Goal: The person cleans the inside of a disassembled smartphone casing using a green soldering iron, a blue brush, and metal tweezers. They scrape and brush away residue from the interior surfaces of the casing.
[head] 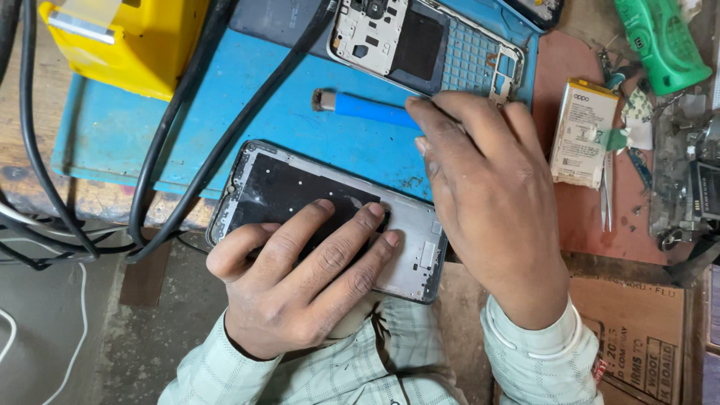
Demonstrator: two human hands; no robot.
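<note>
Phone frame (420,247), opened up with a dark inner panel and a grey metal rim, lies at the near edge of a blue work mat (300,120), partly overhanging it toward the person. Left hand (300,289) rests flat on that frame, fingers spread across the dark panel and pressing it down, not curled around anything. Right hand (487,187) sits just beside it to the right, fingers bunched around the end of a blue-handled brush (360,105) whose short bristled tip points left across the mat, just above the frame. Both wrists show pale checked shirt cuffs at the bottom of the view. Beyond the brush, at the top edge of the mat, lies a second phone body (420,41) stripped open, showing a white board section and a gridded blue-grey area. Two thick black cables (187,127) run diagonally over the left part of the mat, passing a yellow box (127,45) in the upper left corner. To the right of the mat, on the reddish tabletop (581,217), a flat phone battery (581,131) lies beside metal tweezers (606,195). A green tool (664,41) sits at the top right, and a brown cardboard box (637,337) is at the lower right.
</note>
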